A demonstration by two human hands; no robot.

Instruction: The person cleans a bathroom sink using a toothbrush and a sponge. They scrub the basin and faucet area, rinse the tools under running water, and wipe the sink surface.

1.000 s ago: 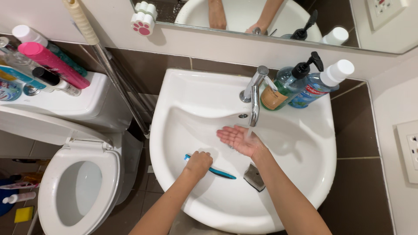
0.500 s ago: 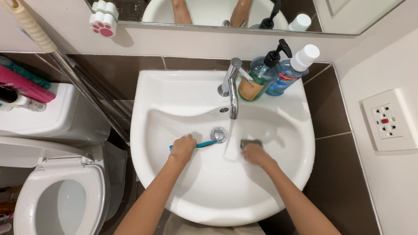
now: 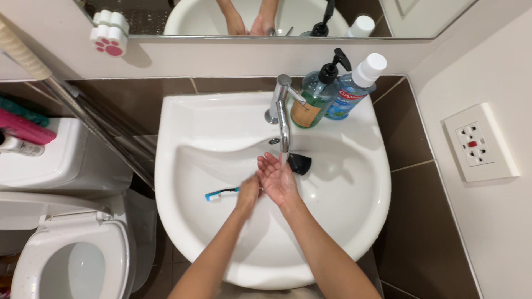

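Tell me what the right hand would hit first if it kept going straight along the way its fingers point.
The right hand points up and away toward the tap. It would probably first meet the water stream and spout tip just past its fingers, though depth is unclear from above.

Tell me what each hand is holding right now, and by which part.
The left hand grips the blue toothbrush at its handle end, bristle head pointing left. The right hand holds nothing; it is open, palm up, under the tap.

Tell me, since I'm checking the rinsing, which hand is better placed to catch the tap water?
Probably the right hand: it lies open, palm up, directly beneath the faucet spout. The left hand sits beside it, gripping the blue toothbrush.
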